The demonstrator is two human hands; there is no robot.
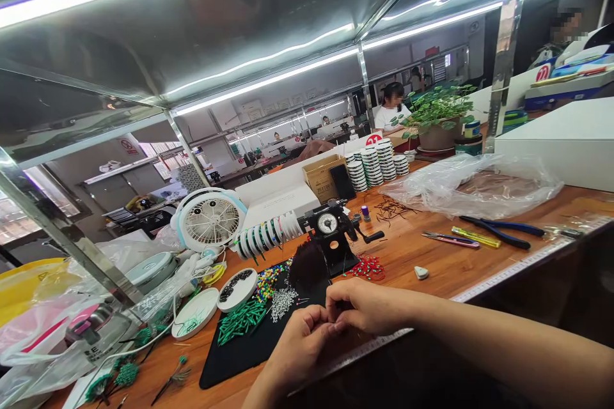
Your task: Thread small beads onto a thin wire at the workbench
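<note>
Left hand (304, 339) and right hand (357, 308) meet with fingertips pinched closed beside the black rectangular mat (240, 364); anything between them is too small to tell; small clear-silvery pieces (283, 304) and short green tubular pieces (242, 321) lie piled on the mat.
</note>
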